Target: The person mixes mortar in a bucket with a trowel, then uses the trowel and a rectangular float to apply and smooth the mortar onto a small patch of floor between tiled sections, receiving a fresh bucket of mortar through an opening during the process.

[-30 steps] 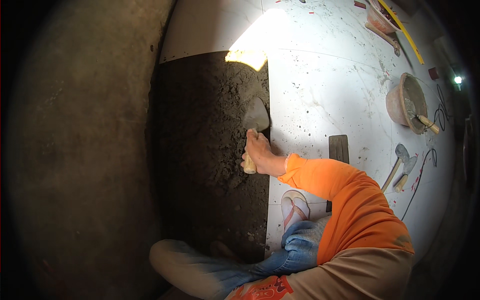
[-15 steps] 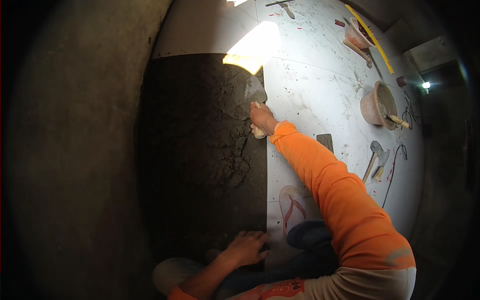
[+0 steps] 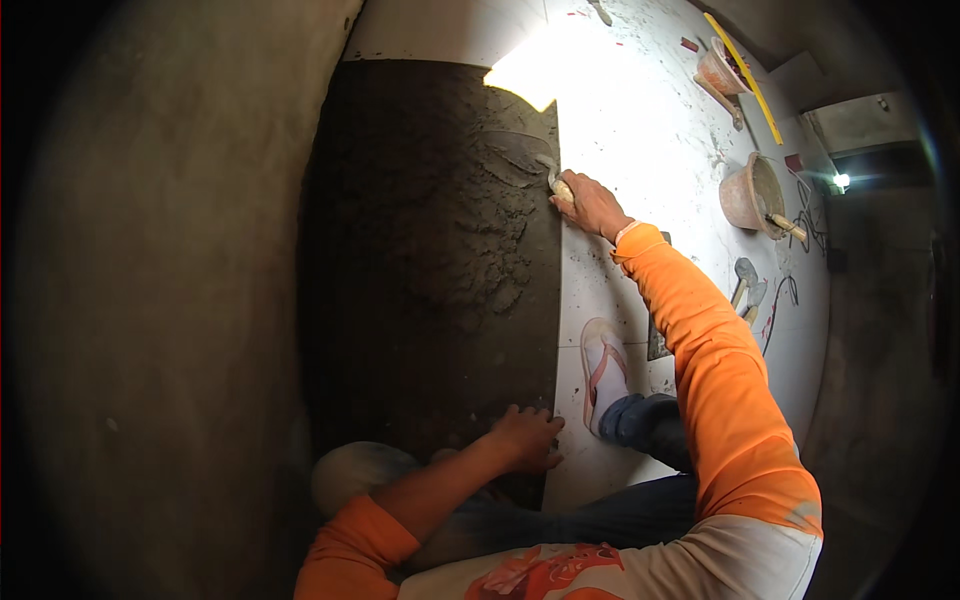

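My right hand (image 3: 594, 208) grips the pale handle of a trowel (image 3: 518, 150), its arm stretched forward. The grey blade lies on a bed of dark, wet mortar (image 3: 400, 250), near its right edge. Ridges and lumps of mortar show just below the blade, while the nearer part lies in shadow. Low in the view, my left hand (image 3: 527, 438) hangs over the near right corner of the mortar. It holds nothing, and its fingers are apart and loosely bent.
White floor tiles (image 3: 650, 160) border the mortar on the right and far side; a wall (image 3: 200, 250) rises at left. A bucket (image 3: 742, 197) with a wooden-handled tool, a smaller bucket (image 3: 715, 75), a yellow bar (image 3: 750, 85) and a hammer (image 3: 744, 272) lie to the right. My sandalled foot (image 3: 603, 372) rests on the tiles.
The trowel has turned, its blade now pointing left across the mortar instead of away from me. My right wrist has rolled over. The whole view has shifted, and my left hand stays low and empty.
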`<state>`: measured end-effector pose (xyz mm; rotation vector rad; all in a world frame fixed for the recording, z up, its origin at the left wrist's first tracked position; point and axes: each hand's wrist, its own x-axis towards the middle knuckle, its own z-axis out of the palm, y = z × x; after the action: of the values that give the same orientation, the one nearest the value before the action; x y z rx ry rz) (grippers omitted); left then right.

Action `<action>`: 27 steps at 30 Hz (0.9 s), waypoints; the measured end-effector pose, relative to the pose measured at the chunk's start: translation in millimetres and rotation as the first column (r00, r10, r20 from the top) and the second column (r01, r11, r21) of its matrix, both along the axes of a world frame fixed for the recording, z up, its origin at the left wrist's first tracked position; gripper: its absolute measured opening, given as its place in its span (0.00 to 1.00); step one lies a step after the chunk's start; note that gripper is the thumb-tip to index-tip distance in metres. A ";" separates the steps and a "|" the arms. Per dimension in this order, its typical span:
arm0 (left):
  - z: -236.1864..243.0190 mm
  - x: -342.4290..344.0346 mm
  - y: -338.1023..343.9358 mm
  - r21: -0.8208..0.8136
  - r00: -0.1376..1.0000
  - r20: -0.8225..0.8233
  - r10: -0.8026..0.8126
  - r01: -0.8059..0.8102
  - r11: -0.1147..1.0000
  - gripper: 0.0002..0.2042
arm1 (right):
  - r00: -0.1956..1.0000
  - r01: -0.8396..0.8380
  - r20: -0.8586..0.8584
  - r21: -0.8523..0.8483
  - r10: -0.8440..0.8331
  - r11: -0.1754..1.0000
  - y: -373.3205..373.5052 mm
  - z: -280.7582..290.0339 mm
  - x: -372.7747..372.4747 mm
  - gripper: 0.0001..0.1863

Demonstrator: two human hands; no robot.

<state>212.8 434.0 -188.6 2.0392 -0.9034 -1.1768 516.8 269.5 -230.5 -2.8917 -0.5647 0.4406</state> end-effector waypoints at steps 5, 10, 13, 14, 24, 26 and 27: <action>-0.6 -10.5 -3.0 -0.052 0.998 -0.002 -0.056 0.056 0.997 0.28 | 0.922 -0.368 -0.093 0.101 0.377 0.924 26.2 0.5 -55.3 0.17; -4.6 -28.1 -12.5 -0.087 0.988 0.071 -0.140 0.146 0.985 0.27 | 0.909 -0.382 -0.196 -0.045 0.367 0.923 -9.7 15.3 -137.0 0.20; -2.0 -38.3 -15.1 -0.124 0.978 0.054 -0.201 0.206 0.971 0.25 | 0.904 -0.396 -0.215 -0.099 0.369 0.913 -22.4 14.0 -181.5 0.20; -1.6 -39.4 -15.8 -0.134 0.978 0.040 -0.205 0.208 0.969 0.25 | 0.923 -0.349 -0.204 -0.083 0.327 0.933 -23.1 12.8 -188.6 0.20; -0.1 -47.0 -20.6 -0.077 0.962 0.007 -0.274 0.274 0.959 0.23 | 0.961 -0.255 -0.102 0.035 0.257 0.966 -11.0 -6.9 -172.1 0.17; -0.1 -45.2 -19.8 -0.075 0.964 0.017 -0.264 0.265 0.961 0.23 | 0.912 -0.360 -0.234 -0.068 0.336 0.931 -32.7 -8.5 -190.8 0.17; -0.4 -43.8 -17.7 -0.057 0.963 0.004 -0.269 0.269 0.961 0.24 | 0.915 -0.342 -0.265 -0.113 0.304 0.933 -25.2 -1.1 -198.7 0.17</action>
<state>169.0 416.3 -189.0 1.9104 -1.2288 -1.2795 318.1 244.3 -231.6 -2.8263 -1.0130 0.9121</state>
